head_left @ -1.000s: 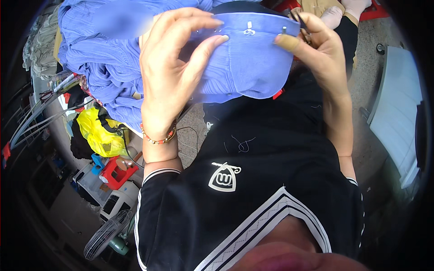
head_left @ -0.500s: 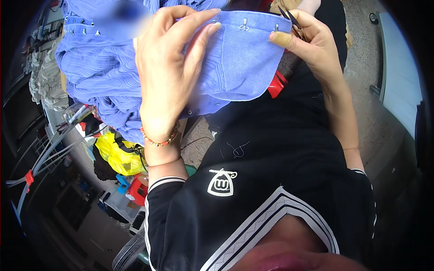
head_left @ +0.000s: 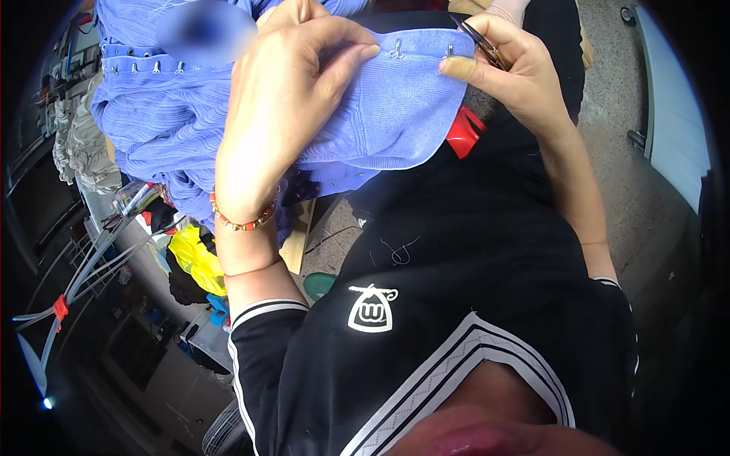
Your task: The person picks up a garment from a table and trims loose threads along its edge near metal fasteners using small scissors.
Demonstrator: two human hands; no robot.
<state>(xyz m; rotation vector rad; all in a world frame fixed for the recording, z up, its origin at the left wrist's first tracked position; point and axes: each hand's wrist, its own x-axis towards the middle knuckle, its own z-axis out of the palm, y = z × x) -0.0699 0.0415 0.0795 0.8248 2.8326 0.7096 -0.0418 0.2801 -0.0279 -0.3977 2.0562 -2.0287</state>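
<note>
A blue ribbed knit garment (head_left: 403, 121) is stretched between my two hands across the top of the view. My left hand (head_left: 277, 99) pinches its top band between thumb and fingers. At the band's right end my right hand (head_left: 528, 80) grips the corner, with a tan covering (head_left: 460, 70) on the thumb. Dark thread snips (head_left: 487, 42) are also tucked in that hand. One metal hook (head_left: 396, 49) sits on the band between my hands, and another hook (head_left: 449, 52) is by my right thumb. More hooks (head_left: 157, 68) line a strip further left.
A red object (head_left: 465, 133) lies on my dark-clothed lap under the garment. At lower left are a yellow bag (head_left: 196, 258) and pale cables (head_left: 84, 273). Grey-beige cloth (head_left: 87, 148) hangs at far left. A white panel (head_left: 677, 106) stands on the right.
The garment's held end has shifted left and slightly down, and my right hand has moved left with it. My left wrist has also shifted left. Both hands keep their hold.
</note>
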